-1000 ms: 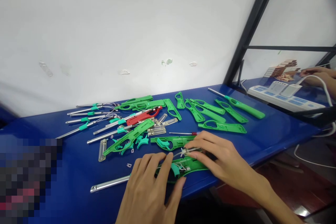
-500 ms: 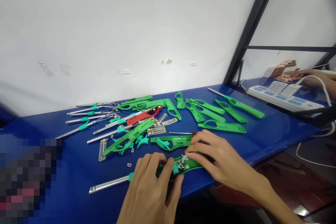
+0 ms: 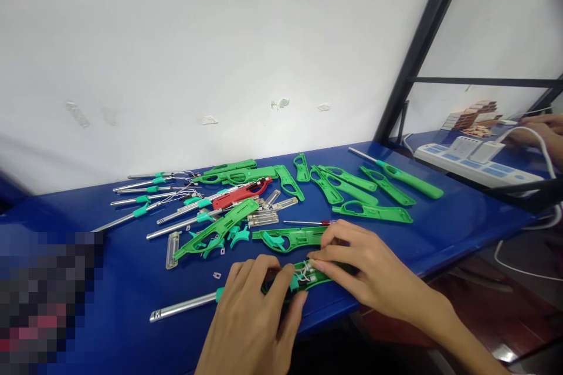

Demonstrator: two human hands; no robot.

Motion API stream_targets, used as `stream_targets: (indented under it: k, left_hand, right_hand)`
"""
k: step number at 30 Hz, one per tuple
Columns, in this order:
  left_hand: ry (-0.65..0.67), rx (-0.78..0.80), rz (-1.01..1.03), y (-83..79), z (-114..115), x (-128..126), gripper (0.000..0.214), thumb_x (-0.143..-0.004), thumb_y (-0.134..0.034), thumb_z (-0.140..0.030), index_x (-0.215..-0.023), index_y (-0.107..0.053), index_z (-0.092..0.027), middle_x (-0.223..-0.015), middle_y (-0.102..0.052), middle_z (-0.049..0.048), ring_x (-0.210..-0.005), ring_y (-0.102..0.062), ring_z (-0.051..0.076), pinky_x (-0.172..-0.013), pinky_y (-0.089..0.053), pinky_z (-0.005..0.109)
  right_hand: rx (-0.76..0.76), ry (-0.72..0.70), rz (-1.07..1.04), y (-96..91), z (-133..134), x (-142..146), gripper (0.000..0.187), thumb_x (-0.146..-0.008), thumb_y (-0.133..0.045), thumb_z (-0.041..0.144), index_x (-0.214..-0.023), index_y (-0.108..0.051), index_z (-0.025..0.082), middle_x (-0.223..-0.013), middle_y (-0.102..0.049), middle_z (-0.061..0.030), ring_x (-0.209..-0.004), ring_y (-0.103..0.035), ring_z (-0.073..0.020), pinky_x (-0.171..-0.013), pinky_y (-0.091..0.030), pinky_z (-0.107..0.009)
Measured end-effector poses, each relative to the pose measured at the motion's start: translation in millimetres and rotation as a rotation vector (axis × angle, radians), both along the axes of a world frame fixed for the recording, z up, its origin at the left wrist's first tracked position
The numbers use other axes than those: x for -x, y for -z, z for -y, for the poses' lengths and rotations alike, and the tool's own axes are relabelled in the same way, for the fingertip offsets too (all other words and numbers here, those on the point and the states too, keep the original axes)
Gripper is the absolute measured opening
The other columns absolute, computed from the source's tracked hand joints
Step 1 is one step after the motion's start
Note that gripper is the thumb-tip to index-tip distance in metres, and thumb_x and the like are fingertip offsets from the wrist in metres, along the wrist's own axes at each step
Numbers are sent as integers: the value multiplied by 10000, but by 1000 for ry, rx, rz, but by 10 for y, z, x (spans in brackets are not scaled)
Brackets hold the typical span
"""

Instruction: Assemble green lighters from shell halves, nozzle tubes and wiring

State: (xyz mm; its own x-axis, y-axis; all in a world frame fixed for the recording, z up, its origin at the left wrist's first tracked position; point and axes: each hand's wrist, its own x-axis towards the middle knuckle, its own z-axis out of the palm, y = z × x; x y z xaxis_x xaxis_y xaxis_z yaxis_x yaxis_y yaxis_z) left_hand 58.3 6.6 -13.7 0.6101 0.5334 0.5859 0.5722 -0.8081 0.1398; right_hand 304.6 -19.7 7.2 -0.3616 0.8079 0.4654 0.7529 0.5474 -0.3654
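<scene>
While both wrists reach in low over the blue bench (image 3: 444, 228) edge, left hand (image 3: 253, 319) palm down, fingers curled, gripping the green lighter body (image 3: 317, 279), right hand (image 3: 367, 269) fingertips pinching its white wiring (image 3: 303, 272).

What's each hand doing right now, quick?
Left hand: closed over the green plastic lighter shell with a silver metal tube.
Right hand: fingers gripping the same shell's other end.

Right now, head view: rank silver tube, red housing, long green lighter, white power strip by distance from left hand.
The left hand grips a green housing.
1. Silver tube: just left of it, near edge.
2. Red housing: mid-table, beyond the hand.
3. Long green lighter: back right.
4. White power strip: farthest, next bench right.
</scene>
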Motion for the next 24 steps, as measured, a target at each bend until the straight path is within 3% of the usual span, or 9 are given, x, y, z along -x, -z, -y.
stream_targets:
  k: [5, 14, 20, 24]
  left_hand:
    - [22, 67, -79, -50, -13, -8, 311, -1041, -544, -197, -1329, -633, -276, -1076, -644, 70, -863, -650, 251, -739, -540, 413]
    - [44, 105, -104, -58, -43, -17, 268, -1053, -537, -201, -1274, -663, -287, -1103, -656, 73, -892, -636, 252, -758, -524, 408]
    - [9, -30, -124, -73, -21, -15, 258, -1051, -521, -184, -1238, -688, -243, -1092, -674, 89, -863, -677, 254, -729, -556, 404]
    - [-31, -120, -144, -27, -9, -7, 274, -1051, -527, -175, -1267, -689, -220, -1105, -694, 99, -895, -713, 258, -746, -596, 396]
  right_hand:
    - [2, 1, 3, -5, -7, -1, 225, -1085, -603, 256, -978, -797, 217, -961, -703, -45, -858, -650, -191, -901, -533, -388]
    - [40, 4, -6, 6, 8, 15, 93, -1090, -608, 266, -1087, -695, 235, -1025, -762, -36, -933, -690, -214, -981, -517, -420]
    - [-90, 162, -182, 38, 0, -33, 173, -1110, -528, 248, -1107, -701, 249, -1083, -767, -69, -1019, -702, -249, -916, -546, -410]
    - [-40, 228, -137, 59, -42, -45, 217, -1101, -542, 257, -1216, -726, 266, -1191, -773, -74, -1116, -696, -269, -977, -554, -449]
